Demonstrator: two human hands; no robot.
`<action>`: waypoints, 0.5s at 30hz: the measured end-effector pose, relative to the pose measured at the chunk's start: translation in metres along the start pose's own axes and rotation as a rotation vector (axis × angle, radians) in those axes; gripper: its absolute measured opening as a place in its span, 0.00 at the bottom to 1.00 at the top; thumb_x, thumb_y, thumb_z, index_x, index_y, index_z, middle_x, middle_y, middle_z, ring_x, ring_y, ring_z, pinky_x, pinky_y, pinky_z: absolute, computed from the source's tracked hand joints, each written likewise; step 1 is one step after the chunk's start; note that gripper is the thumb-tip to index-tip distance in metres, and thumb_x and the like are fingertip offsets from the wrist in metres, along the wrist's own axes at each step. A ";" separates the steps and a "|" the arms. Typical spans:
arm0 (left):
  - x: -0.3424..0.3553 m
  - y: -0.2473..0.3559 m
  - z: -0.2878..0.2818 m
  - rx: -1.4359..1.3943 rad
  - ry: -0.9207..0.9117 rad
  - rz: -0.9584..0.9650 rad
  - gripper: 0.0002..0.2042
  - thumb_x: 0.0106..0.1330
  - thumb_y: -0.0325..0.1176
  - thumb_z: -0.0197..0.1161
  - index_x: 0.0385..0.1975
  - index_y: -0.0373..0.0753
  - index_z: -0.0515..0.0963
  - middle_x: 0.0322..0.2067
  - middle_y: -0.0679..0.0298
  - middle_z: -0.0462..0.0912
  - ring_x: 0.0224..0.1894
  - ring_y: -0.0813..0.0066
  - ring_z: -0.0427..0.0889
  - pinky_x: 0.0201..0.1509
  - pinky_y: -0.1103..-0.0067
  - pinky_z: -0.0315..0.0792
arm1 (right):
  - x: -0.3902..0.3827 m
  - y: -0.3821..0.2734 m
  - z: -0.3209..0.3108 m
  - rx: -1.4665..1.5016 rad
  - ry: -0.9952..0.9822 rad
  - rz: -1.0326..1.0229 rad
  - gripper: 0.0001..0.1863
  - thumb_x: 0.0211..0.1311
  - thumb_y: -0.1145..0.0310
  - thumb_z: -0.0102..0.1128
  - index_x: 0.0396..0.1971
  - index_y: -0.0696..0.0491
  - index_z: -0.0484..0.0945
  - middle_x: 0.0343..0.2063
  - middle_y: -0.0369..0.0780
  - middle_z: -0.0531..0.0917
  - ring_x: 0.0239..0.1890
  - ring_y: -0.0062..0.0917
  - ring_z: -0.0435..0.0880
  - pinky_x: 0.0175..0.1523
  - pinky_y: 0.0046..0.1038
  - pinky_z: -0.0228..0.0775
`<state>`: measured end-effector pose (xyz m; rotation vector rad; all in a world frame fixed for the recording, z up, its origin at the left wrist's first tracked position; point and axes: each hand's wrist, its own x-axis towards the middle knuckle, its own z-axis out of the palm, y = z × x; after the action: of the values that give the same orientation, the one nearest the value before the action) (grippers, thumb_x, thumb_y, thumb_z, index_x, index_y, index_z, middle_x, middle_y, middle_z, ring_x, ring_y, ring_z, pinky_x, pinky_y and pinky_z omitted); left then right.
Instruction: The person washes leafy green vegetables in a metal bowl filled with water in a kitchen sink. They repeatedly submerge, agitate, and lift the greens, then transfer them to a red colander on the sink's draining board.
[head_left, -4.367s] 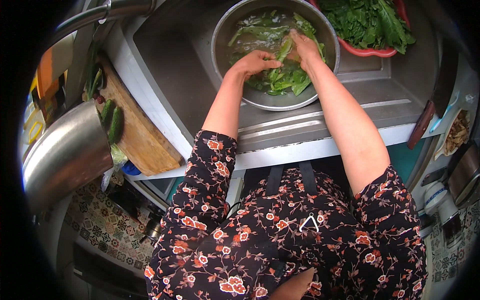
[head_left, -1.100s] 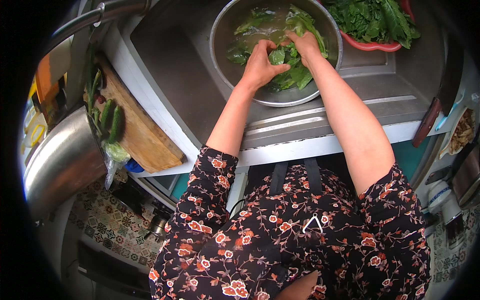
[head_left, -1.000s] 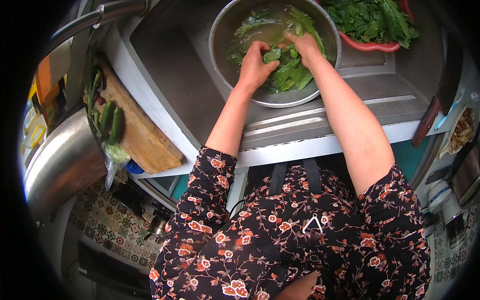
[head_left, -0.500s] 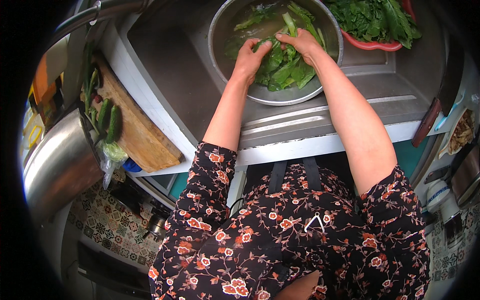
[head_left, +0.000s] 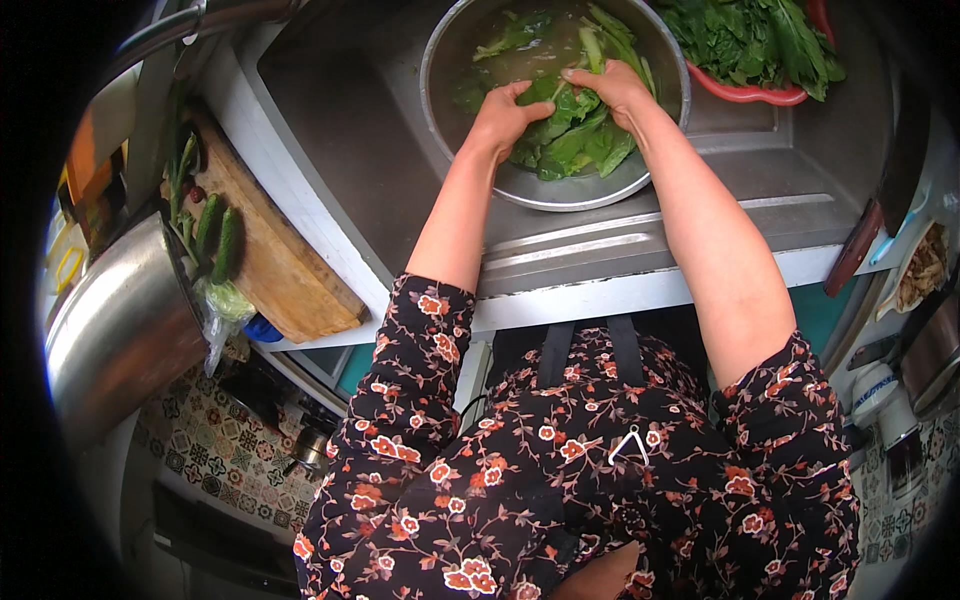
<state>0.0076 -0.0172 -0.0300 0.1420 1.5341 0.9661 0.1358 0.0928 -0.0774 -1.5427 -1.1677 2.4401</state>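
Both my hands are inside a round metal basin of water in the sink. Between them is a bunch of leafy greens, broad dark leaves with pale stalks. My right hand is closed round the stalk end, its thumb lying across the top. At the bunch's left side my left hand grips the leaves, thumb on top and the other fingers partly hidden. More leaves float towards the basin's far side, and several pale stalks lie along its right wall.
A red basket heaped with greens stands right of the basin in the sink. On the left counter is a wooden cutting board with cucumbers. A dark-handled knife lies by the sink's right edge.
My left hand has shifted slightly down and right, its thumb now spread further from its fingers. The right hand stays on the stalks, and the bunch has moved a little.
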 end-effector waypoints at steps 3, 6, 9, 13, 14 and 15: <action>-0.009 -0.005 -0.011 0.028 -0.082 0.008 0.17 0.48 0.19 0.60 0.41 0.29 0.72 0.29 0.61 0.79 0.28 0.76 0.77 0.32 0.80 0.73 | 0.007 0.006 0.003 0.011 0.081 -0.028 0.15 0.44 0.65 0.64 0.31 0.58 0.75 0.25 0.39 0.78 0.23 0.24 0.75 0.28 0.24 0.67; -0.021 0.003 -0.022 0.422 -0.067 -0.150 0.16 0.50 0.21 0.59 0.41 0.29 0.72 0.26 0.60 0.79 0.25 0.77 0.77 0.30 0.81 0.73 | 0.009 0.011 0.006 -0.006 0.136 -0.145 0.15 0.51 0.59 0.59 0.27 0.57 0.75 0.26 0.41 0.77 0.20 0.24 0.75 0.24 0.23 0.68; -0.018 0.025 -0.021 0.298 0.079 -0.030 0.13 0.54 0.28 0.58 0.38 0.29 0.71 0.24 0.60 0.77 0.26 0.76 0.77 0.31 0.82 0.73 | -0.005 -0.004 0.007 0.198 0.097 0.027 0.21 0.55 0.52 0.52 0.22 0.57 0.75 0.22 0.41 0.76 0.17 0.23 0.74 0.22 0.23 0.67; 0.027 0.024 -0.007 -0.533 0.260 -0.152 0.12 0.59 0.32 0.55 0.36 0.30 0.69 0.31 0.55 0.76 0.31 0.66 0.77 0.34 0.76 0.76 | -0.013 -0.019 0.011 0.133 0.129 0.157 0.25 0.53 0.47 0.53 0.19 0.57 0.73 0.16 0.37 0.72 0.14 0.21 0.72 0.20 0.22 0.66; 0.041 0.018 -0.005 -0.747 0.307 -0.179 0.11 0.59 0.31 0.54 0.36 0.29 0.68 0.32 0.53 0.75 0.32 0.65 0.77 0.34 0.73 0.76 | -0.013 -0.021 0.011 0.118 0.111 0.107 0.24 0.52 0.47 0.54 0.19 0.57 0.73 0.16 0.37 0.72 0.14 0.21 0.72 0.20 0.22 0.65; 0.052 0.012 -0.009 -0.875 0.362 -0.136 0.11 0.60 0.31 0.54 0.37 0.29 0.68 0.32 0.53 0.75 0.33 0.63 0.76 0.36 0.72 0.76 | -0.015 -0.024 0.013 0.101 0.086 0.059 0.24 0.50 0.47 0.56 0.19 0.57 0.73 0.16 0.36 0.72 0.13 0.20 0.71 0.19 0.22 0.65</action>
<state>-0.0176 0.0176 -0.0631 -0.7805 1.2803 1.5179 0.1249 0.0962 -0.0486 -1.6570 -0.9835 2.4007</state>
